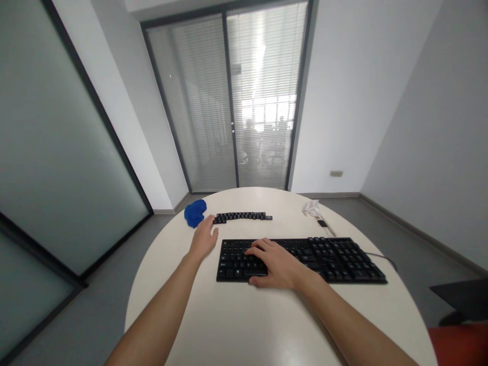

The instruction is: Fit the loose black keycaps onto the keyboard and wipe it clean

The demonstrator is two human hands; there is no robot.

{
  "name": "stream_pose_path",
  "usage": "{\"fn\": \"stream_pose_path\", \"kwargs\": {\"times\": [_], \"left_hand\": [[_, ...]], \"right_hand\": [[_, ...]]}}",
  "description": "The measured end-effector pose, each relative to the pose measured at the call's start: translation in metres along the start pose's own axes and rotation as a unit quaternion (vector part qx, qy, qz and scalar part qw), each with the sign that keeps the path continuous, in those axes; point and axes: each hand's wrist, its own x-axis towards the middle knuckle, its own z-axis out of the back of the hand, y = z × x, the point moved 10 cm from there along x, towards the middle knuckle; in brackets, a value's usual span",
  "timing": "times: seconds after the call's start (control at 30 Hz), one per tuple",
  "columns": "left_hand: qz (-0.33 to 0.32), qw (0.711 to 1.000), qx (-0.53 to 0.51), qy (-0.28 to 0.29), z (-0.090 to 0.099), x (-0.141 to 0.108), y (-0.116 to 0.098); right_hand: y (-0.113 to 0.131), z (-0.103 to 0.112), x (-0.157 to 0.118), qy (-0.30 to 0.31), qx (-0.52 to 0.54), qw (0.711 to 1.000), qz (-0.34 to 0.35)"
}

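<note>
A black keyboard [343, 259] lies on the round white table [224, 325] in front of me. My right hand [274, 264] rests palm down over its left and middle part, fingers spread on the keys and thumb near the front edge. Fingers stretched forward, my left hand [204, 239] lies on the table left of the keyboard. Its fingertips reach the left end of a row of loose black keycaps [244, 216] behind the keyboard. Whether they touch a keycap, I cannot tell. Just beyond that hand is a crumpled blue cloth [195, 212].
At the back right lie a crumpled white cloth or tissue [311, 207] and a thin stick-like tool [331, 231] beside a small black piece [322, 223]. A cable [385, 257] runs off the keyboard's right side. A red seat [459, 345] stands at the lower right.
</note>
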Motion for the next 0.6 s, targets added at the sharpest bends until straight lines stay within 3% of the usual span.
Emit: {"fn": "stream_pose_path", "kwargs": {"times": [0.1,0.27,0.43,0.6], "left_hand": [[0.009,0.999,0.021,0.026,-0.014,-0.001,0.010],[-0.003,0.997,0.045,0.059,-0.026,-0.004,0.008],[-0.007,0.996,0.063,0.062,-0.022,-0.004,0.003],[0.030,0.994,0.083,0.057,-0.010,-0.006,0.007]], "right_hand": [[0.002,0.002,0.000,0.002,0.004,1.000,-0.002],[0.004,0.005,0.000,-0.002,0.012,1.000,-0.004],[0.004,0.004,0.000,-0.002,0.014,1.000,-0.002],[0.002,0.003,-0.001,-0.001,0.010,1.000,-0.008]]}}
